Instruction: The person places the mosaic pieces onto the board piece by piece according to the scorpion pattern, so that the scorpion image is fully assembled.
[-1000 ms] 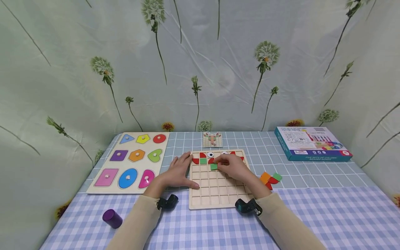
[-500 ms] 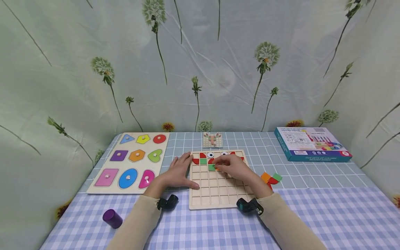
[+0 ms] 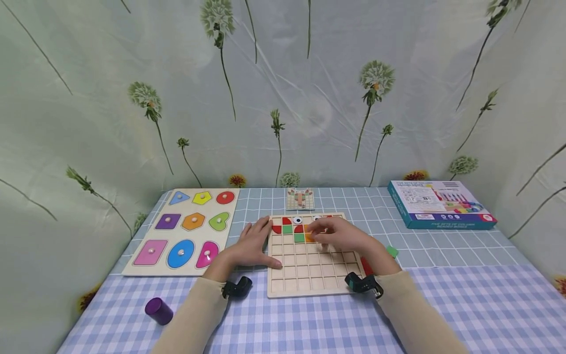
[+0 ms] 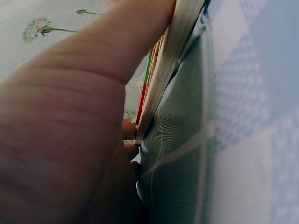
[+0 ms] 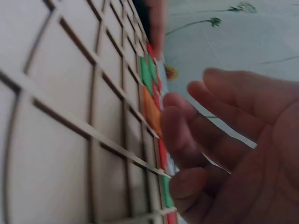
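Observation:
A wooden grid board (image 3: 305, 273) lies in front of me, with red, green and eye-marked tiles in its far rows. My left hand (image 3: 251, 247) rests at its left edge, thumb on the board and fingers spread toward the far corner. My right hand (image 3: 342, 237) hovers over the far half with fingers loosely bent. Just by its fingertips, an orange tile (image 5: 150, 109) sits in the grid beside a green tile (image 3: 299, 238). Nothing shows between those fingers in the right wrist view. The hand hides some of the tiles on the right.
A small pattern card (image 3: 300, 198) lies behind the board. To the left are a shape puzzle (image 3: 181, 230) with knobbed pieces and a purple cylinder (image 3: 159, 311). A boxed set (image 3: 443, 204) stands at back right; a loose green tile (image 3: 392, 251) lies beyond the right forearm.
My right hand has drawn back slightly to the right from the orange tile, now seen in the grid. The green tile shifted left into its cell. My left hand stayed put.

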`<act>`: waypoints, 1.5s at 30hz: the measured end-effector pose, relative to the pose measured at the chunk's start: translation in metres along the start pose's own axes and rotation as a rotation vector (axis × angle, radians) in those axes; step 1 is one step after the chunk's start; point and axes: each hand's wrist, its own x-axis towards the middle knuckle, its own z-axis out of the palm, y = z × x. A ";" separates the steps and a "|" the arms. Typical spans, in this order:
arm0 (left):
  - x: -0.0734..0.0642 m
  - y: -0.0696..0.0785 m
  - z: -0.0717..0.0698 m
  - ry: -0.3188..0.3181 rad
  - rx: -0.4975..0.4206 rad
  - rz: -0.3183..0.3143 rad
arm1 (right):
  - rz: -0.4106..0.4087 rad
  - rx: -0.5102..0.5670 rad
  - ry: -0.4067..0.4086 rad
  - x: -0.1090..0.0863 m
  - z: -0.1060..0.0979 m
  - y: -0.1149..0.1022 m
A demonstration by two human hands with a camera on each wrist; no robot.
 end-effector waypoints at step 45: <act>-0.001 0.001 0.000 -0.013 -0.004 0.007 | 0.203 -0.221 -0.117 -0.046 -0.059 0.040</act>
